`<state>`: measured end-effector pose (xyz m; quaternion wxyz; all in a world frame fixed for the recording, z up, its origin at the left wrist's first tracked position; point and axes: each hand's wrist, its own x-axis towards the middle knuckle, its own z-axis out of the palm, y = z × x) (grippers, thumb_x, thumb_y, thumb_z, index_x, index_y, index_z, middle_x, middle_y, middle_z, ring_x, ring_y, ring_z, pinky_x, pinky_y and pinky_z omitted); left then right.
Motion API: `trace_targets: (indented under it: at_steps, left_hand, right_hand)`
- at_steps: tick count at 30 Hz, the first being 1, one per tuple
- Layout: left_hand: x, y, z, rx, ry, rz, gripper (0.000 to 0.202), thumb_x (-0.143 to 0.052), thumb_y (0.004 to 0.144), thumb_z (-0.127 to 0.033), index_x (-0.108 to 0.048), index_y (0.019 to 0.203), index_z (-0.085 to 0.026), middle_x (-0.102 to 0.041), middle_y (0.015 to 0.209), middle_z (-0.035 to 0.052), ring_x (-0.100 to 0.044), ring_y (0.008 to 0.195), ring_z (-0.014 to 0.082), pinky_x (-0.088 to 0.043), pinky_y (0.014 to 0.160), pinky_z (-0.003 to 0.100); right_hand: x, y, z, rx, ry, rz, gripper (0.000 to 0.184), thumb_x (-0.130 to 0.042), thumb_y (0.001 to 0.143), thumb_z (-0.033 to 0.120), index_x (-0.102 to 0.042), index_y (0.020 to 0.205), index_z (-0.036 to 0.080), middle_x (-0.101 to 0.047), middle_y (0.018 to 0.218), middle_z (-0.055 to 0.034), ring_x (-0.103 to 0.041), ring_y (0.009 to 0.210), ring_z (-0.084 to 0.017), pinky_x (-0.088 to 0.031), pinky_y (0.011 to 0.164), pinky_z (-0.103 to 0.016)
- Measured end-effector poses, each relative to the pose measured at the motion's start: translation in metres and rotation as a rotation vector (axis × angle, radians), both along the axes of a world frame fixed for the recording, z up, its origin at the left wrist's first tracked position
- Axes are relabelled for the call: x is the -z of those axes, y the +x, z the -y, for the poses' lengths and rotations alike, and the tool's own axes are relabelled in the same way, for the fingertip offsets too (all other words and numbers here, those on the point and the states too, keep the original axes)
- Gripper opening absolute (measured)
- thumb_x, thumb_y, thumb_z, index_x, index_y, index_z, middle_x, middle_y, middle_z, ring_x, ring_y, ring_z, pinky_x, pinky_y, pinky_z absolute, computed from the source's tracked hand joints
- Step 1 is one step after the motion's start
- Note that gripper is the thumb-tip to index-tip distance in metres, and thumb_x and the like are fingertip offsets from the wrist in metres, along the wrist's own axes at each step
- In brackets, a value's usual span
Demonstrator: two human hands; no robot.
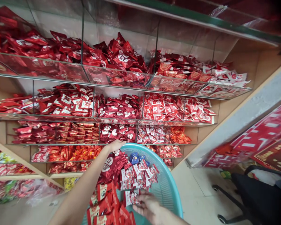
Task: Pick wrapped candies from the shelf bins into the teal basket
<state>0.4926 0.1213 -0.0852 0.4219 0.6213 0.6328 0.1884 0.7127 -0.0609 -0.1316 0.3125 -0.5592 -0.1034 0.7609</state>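
A turquoise plastic basket with a meshed wall is below the shelves, in front of me. My left hand is closed on its far rim. Inside lie dark red packets, a pile of small white-and-red packets, a few blue wrapped pieces and larger red packets with cream panels. Low in the basket, the slightly blurred fingers of my right hand hold a small white-and-red packet by its right end. Part of my right thumb and palm is hard to make out.
Glass-fronted shelf bins full of red packets rise ahead in several tiers. Plastic bags lie at the lower left. To the right stand a black wheeled chair and red printed sheets against the wall.
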Motion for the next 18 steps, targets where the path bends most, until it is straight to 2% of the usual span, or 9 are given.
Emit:
trace_targets:
  at_steps: [7, 10, 13, 16, 18]
  left_hand:
    - [-0.003, 0.001, 0.002, 0.017, -0.005, 0.0, 0.055, -0.045, 0.056, -0.073, -0.038, 0.049, -0.02, -0.03, 0.045, -0.0054, -0.029, 0.049, 0.0099, -0.022, 0.052, 0.024]
    - [-0.005, 0.002, 0.002, 0.023, -0.009, 0.003, 0.056, -0.044, 0.055, -0.075, -0.039, 0.051, -0.019, -0.032, 0.046, -0.0049, -0.031, 0.05, 0.0103, -0.023, 0.052, 0.024]
    - [-0.005, 0.002, 0.002, 0.022, -0.006, 0.002, 0.055, -0.045, 0.054, -0.074, -0.035, 0.049, -0.02, -0.029, 0.045, -0.0054, -0.027, 0.049, 0.0094, -0.021, 0.052, 0.024]
    - [-0.005, 0.002, 0.001, 0.01, -0.008, 0.005, 0.054, -0.048, 0.054, -0.072, -0.033, 0.047, -0.02, -0.026, 0.045, -0.0057, -0.025, 0.048, 0.0089, -0.019, 0.051, 0.025]
    - [-0.004, 0.002, 0.001, -0.017, -0.011, 0.01, 0.053, -0.05, 0.054, -0.07, -0.033, 0.047, -0.02, -0.025, 0.045, -0.0057, -0.025, 0.048, 0.0088, -0.018, 0.051, 0.025]
  right_hand:
    - [-0.001, -0.004, -0.007, 0.019, 0.029, 0.025, 0.026, -0.059, 0.06, 0.006, -0.053, 0.08, 0.021, -0.055, 0.059, 0.003, -0.057, 0.056, -0.013, -0.052, 0.063, -0.033]
    - [0.001, -0.004, -0.007, 0.019, 0.014, 0.035, 0.024, -0.059, 0.06, 0.005, -0.053, 0.078, 0.021, -0.055, 0.058, 0.0032, -0.056, 0.054, -0.013, -0.052, 0.064, -0.034]
    - [0.001, -0.004, -0.005, 0.004, 0.001, 0.058, 0.019, -0.057, 0.062, 0.005, -0.052, 0.072, 0.02, -0.054, 0.056, 0.0029, -0.055, 0.052, -0.012, -0.051, 0.064, -0.033]
    - [-0.007, 0.003, -0.001, 0.01, 0.026, 0.045, 0.017, -0.059, 0.06, 0.006, -0.051, 0.068, 0.019, -0.056, 0.058, 0.0027, -0.056, 0.054, -0.012, -0.051, 0.068, -0.032]
    - [-0.02, 0.014, 0.0, -0.024, 0.107, 0.03, 0.017, -0.064, 0.059, 0.011, -0.053, 0.07, 0.019, -0.059, 0.063, 0.0019, -0.059, 0.061, -0.012, -0.05, 0.07, -0.031]
